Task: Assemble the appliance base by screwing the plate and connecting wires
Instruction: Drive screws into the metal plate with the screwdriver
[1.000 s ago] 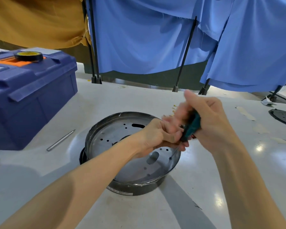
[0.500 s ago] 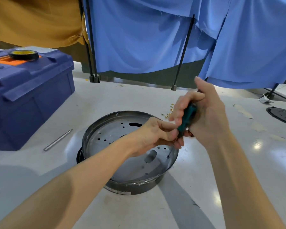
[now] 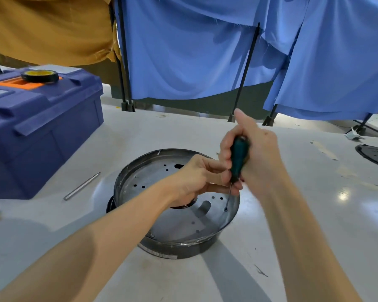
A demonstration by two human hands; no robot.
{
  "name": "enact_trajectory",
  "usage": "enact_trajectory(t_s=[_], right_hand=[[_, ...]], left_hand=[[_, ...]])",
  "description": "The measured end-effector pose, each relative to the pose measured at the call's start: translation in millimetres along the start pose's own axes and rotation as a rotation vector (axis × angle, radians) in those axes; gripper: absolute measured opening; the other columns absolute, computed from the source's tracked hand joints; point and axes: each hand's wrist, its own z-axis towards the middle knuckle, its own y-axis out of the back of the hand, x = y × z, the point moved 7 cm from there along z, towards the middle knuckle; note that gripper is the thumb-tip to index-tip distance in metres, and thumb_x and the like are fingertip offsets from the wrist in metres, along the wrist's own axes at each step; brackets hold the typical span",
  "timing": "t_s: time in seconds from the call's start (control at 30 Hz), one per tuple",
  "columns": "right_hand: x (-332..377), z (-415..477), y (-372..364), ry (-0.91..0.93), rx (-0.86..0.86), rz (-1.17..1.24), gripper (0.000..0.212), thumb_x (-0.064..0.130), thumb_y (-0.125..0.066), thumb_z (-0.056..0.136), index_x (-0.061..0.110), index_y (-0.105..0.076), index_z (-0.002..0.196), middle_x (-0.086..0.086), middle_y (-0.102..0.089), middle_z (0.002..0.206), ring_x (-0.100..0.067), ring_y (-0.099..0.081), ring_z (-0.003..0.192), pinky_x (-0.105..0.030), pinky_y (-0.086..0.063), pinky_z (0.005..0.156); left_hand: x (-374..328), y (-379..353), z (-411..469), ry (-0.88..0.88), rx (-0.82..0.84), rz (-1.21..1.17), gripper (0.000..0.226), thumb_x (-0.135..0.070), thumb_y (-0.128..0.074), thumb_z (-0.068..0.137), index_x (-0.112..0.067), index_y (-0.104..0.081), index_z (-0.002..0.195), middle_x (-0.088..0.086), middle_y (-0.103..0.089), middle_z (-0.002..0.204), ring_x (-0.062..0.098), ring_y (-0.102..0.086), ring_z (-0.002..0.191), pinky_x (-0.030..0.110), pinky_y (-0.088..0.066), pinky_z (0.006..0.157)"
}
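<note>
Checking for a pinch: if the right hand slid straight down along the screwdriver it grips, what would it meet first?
Likely the left hand, pinching the screwdriver just below it; the plate lies beyond.

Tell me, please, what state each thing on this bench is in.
Round perforated metal plate: seated in dark base.
Green-handled screwdriver: nearly upright, tip at a plate hole.
Right hand: grips its handle.
Left hand: pinches its shaft.
Blue plastic toolbox: closed.
Black tape roll: flat on toolbox.

On your left the big blue box [image 3: 44,131] blocks the way, and a thin metal rod [image 3: 82,185] lies between it and the round base [image 3: 179,250]. You can pass over the table [image 3: 347,225] on your right.
</note>
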Motion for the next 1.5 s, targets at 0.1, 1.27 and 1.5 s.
enact_trajectory(t_s=[0.1, 1.27, 1.5], right_hand=[[5, -1, -3, -0.124, 0.397, 0.114, 0.060, 0.036, -0.049, 0.096, 0.012, -0.052, 0.040, -0.005, -0.044, 0.036, -0.018, -0.039, 0.028, -0.020, -0.036, 0.038], [1, 2, 3, -0.097, 0.300, 0.148, 0.064, 0.031, -0.046, 0.098, 0.013, -0.042, 0.037, -0.002, -0.032, 0.031, -0.015, -0.024, 0.025, -0.017, -0.019, 0.035], [5, -21, 10, 0.390, -0.584, -0.235, 0.072, 0.032, -0.031, 0.105, 0.021, -0.044, 0.034, 0.004, -0.043, 0.034, -0.010, -0.041, 0.031, -0.019, -0.035, 0.040]], left_hand=[[4, -12, 0, 0.030, 0.114, 0.028, 0.018, -0.011, -0.057, 0.096, -0.009, -0.075, 0.094, 0.011, -0.073, 0.087, 0.026, -0.069, 0.084, 0.032, -0.054, 0.087], [7, -8, 2, 0.029, 0.056, 0.065, 0.019, -0.012, -0.056, 0.095, -0.006, -0.074, 0.096, 0.012, -0.073, 0.086, 0.029, -0.070, 0.084, 0.034, -0.055, 0.086], [4, -4, 4, -0.022, 0.010, 0.098, 0.033, 0.009, -0.060, 0.086, -0.017, -0.079, 0.079, -0.002, -0.074, 0.072, 0.010, -0.070, 0.068, 0.018, -0.054, 0.068]])
